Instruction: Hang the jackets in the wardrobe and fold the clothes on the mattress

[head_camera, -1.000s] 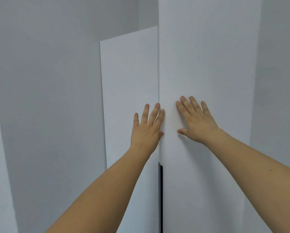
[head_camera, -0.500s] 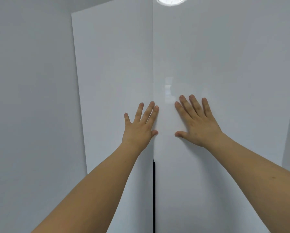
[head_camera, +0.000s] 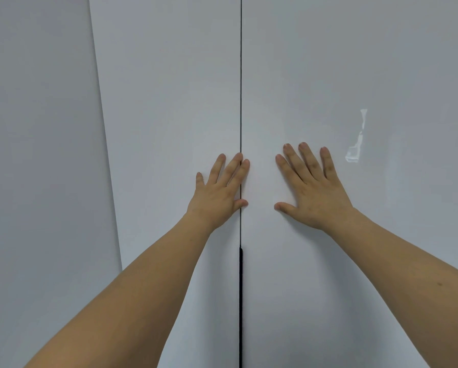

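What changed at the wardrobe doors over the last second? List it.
The left door swung in until it lies level with the right door; only a thin seam remains between them. Nothing was gripped or released. As before, the left hand and right hand press flat on the doors with straight fingers, either side of the seam.

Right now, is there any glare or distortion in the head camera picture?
Head view: a bright glare patch sits on the right wardrobe door, right of the right hand; the left door shows none; the wide lens slants the left door's outer edge; both hands look sharp.
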